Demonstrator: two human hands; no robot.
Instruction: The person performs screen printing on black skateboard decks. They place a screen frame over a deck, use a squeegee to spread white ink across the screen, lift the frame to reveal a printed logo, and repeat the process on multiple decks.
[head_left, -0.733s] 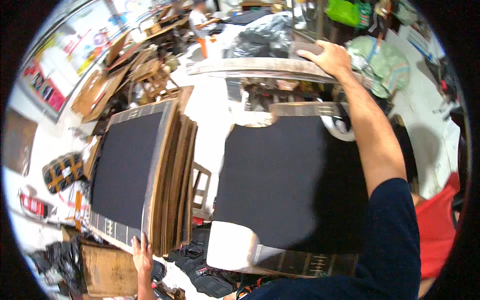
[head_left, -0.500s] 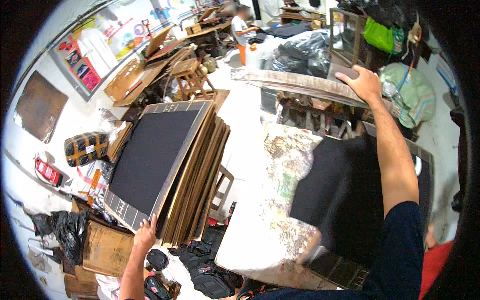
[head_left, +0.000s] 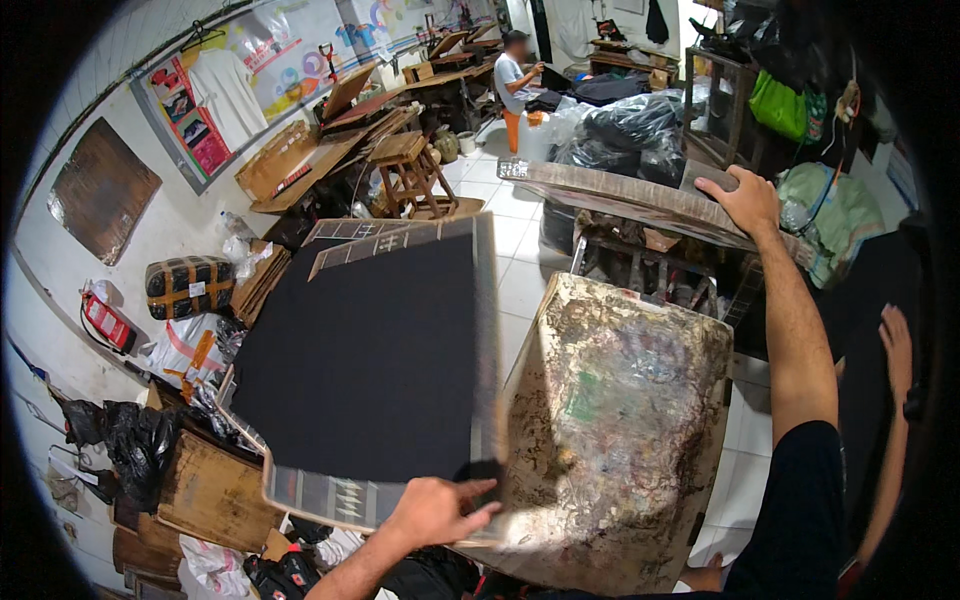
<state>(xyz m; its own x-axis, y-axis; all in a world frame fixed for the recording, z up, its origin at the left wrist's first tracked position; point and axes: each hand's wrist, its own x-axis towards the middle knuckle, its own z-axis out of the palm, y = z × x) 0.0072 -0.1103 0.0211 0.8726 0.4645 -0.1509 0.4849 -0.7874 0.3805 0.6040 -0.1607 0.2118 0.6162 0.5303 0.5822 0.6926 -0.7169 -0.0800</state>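
Observation:
My left hand (head_left: 440, 512) grips the near right corner of a flat board (head_left: 330, 495) with black fabric (head_left: 370, 350) spread over it. This board is tilted and partly slid off a similar board (head_left: 340, 230) below it. My right hand (head_left: 748, 203) is closed on the upper edge of a raised wooden frame (head_left: 610, 190), beside a grey flat piece (head_left: 705, 178). The frame stands up at the far side of a worn, paint-stained table (head_left: 630, 400). The tabletop's left edge lies close to the board's right edge.
Another person's hand and forearm (head_left: 897, 350) are at the right, by a dark panel (head_left: 860, 290). Farther back a person (head_left: 515, 85) stands near bagged goods (head_left: 630, 130). A stool (head_left: 405, 165), a fire extinguisher (head_left: 107, 320) and black bags (head_left: 140, 440) stand around.
My left hand has moved right, shifting the top board from the stack toward the table. The black-covered board that lay on the table is off it, and a dark panel shows at the right.

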